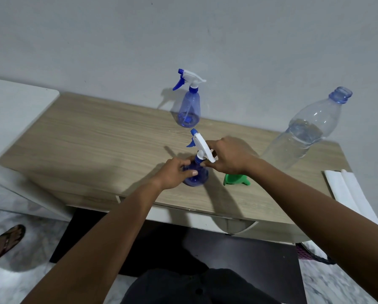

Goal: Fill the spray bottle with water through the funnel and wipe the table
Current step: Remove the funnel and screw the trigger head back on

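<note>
A blue spray bottle (196, 178) stands near the front edge of the wooden table (95, 141). My left hand (174, 173) grips its body. My right hand (229, 157) holds its white and blue spray head (200, 142) at the neck. A green funnel (235, 179) lies on the table just right of the bottle, partly under my right wrist. A second blue spray bottle (189, 106) stands upright at the back by the wall. A large clear water bottle (304, 130), uncapped and partly filled, stands at the right.
A folded white cloth (348, 194) lies at the table's right end. A white surface (14, 110) adjoins the table on the left. A sandalled foot (8, 240) is on the floor at lower left. The grey wall rises right behind the table.
</note>
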Demonstrator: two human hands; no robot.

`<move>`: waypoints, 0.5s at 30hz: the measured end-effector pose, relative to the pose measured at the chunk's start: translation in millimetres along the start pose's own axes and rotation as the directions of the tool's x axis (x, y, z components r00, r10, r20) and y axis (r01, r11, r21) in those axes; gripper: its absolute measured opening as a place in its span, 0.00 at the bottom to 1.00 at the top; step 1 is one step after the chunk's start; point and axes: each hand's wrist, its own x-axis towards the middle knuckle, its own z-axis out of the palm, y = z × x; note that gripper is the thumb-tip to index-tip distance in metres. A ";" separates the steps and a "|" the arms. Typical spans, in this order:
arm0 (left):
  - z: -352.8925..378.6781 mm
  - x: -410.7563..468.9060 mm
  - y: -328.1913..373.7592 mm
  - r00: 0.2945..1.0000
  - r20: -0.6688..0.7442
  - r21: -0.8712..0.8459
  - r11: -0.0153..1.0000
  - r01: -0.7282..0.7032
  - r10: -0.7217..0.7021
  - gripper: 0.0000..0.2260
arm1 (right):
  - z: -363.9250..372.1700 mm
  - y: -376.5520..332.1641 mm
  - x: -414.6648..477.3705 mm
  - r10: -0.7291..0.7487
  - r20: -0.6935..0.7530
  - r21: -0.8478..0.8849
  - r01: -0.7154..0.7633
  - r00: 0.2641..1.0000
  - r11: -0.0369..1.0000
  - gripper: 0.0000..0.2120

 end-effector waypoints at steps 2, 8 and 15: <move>-2.6 0.8 -1.4 1.000 0.017 0.004 1.000 0.006 -0.006 0.11 | 10.5 5.0 1.5 0.034 -0.014 0.150 -0.031 0.999 0.988 0.18; -7.1 5.9 -9.1 0.998 0.068 -0.016 1.000 -0.015 0.016 0.11 | 40.6 16.4 3.1 0.058 0.001 0.601 -0.047 0.998 0.798 0.13; -12.8 10.7 -12.8 0.991 0.133 -0.055 0.998 -0.007 0.014 0.09 | 46.7 21.5 5.9 0.092 0.012 0.805 -0.064 0.996 0.590 0.13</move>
